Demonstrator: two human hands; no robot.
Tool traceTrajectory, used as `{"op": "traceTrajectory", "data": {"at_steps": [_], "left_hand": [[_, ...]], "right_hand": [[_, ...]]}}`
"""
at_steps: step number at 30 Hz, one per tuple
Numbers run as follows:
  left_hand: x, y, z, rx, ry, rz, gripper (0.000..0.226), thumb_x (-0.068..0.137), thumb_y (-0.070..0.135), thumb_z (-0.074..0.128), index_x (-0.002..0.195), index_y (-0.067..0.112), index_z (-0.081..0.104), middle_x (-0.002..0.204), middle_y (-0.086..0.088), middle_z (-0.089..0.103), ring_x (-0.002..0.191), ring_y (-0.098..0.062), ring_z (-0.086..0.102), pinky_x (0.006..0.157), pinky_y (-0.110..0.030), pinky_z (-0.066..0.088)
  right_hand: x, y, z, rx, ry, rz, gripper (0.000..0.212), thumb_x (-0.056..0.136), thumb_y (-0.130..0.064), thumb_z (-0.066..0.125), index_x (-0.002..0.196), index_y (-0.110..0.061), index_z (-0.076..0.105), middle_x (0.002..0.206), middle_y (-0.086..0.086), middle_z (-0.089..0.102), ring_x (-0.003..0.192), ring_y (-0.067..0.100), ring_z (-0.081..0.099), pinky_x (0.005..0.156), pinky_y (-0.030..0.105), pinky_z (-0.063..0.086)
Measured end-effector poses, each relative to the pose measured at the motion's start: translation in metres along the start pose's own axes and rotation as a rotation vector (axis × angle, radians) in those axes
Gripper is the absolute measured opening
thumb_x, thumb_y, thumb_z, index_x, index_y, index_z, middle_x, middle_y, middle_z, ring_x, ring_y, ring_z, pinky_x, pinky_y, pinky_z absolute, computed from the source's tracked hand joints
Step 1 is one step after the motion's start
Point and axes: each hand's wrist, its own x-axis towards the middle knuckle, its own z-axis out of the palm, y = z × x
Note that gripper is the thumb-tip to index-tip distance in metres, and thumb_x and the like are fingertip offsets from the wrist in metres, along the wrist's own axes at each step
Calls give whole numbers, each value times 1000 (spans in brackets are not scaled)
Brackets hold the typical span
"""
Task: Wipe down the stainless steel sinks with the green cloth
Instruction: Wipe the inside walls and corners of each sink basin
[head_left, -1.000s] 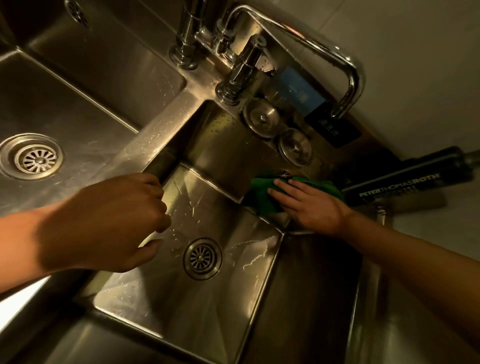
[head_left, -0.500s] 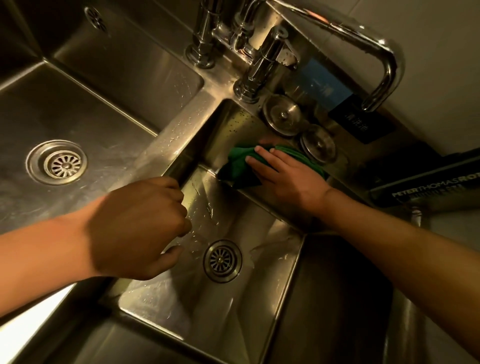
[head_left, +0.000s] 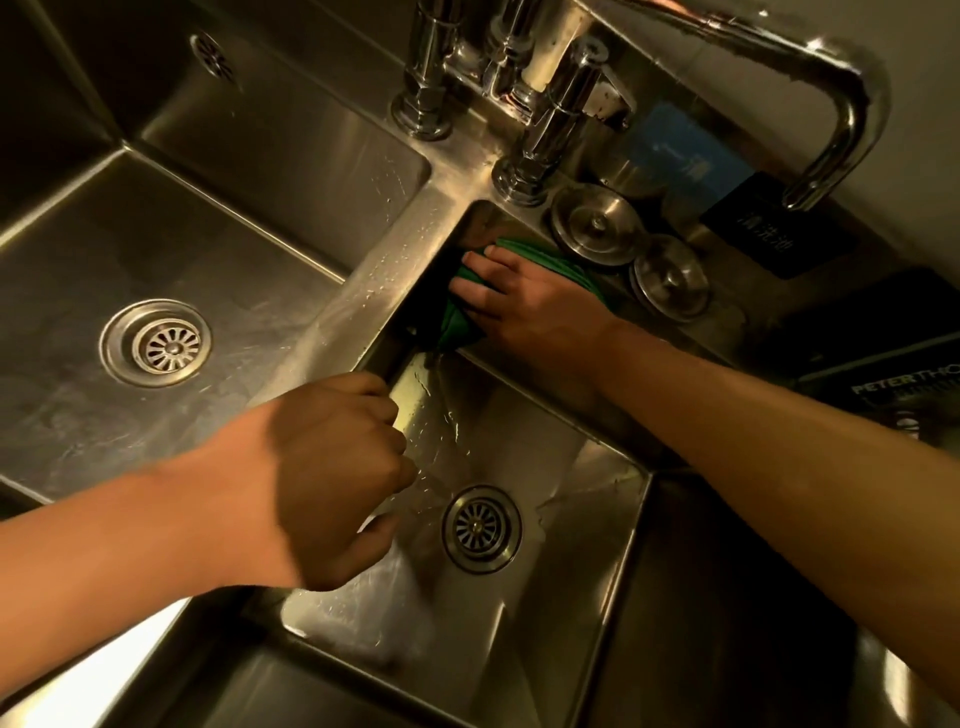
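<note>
Cloth (head_left: 457, 325), green, sits bunched against the back wall of the right sink (head_left: 561, 467), near its back left corner. The right hand (head_left: 530, 306) presses it there with straight, spread fingers (head_left: 498, 257). The left hand (head_left: 332, 478) hovers over the same sink's left side, just left of the drain (head_left: 481, 529), fingers curled into a fist, holding nothing visible.

faucet (head_left: 852, 98) at back | two metal lids (head_left: 595, 224) beside it | black tube (head_left: 883, 387) right
</note>
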Motion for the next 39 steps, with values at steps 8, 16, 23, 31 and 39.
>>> {"op": "traceTrajectory", "data": {"at_steps": [8,16,23,31,39], "left_hand": [[2,5,-19,-12,2,18,19,60,41,65,57,22,62,54,2,57,58,-27,56,77,-35,53],[5,9,-31,17,-72,-18,20,65,37,68,60,18,66,56,-1,60,61,-29,60,81,-37,56],[3,12,-38,-7,-107,-23,24,69,40,75,62,21,63,59,0,59,63,-27,56,81,-36,54],[1,9,-32,65,-198,-52,31,82,53,53,72,27,66,68,4,60,76,-24,55,93,-39,44],[3,11,-36,97,-225,-32,30,82,51,55,66,27,61,64,5,58,72,-23,55,89,-36,46]], "right_hand": [[15,-26,54,-32,-25,-88,14,86,-22,69,92,-24,81,127,3,68,123,30,61,114,41,41],[-9,-80,84,375,-171,334,44,86,-4,50,127,-2,67,146,20,54,136,45,48,108,53,45],[-2,-192,97,1029,-86,1173,62,104,-13,47,160,-12,22,169,11,12,154,27,18,125,33,19],[20,-313,80,1167,122,1251,103,92,0,58,151,-60,-2,165,-10,22,151,19,25,124,42,25],[-29,-395,61,1032,2,606,59,106,-14,44,159,-27,24,165,-1,30,152,25,29,123,40,26]]}}
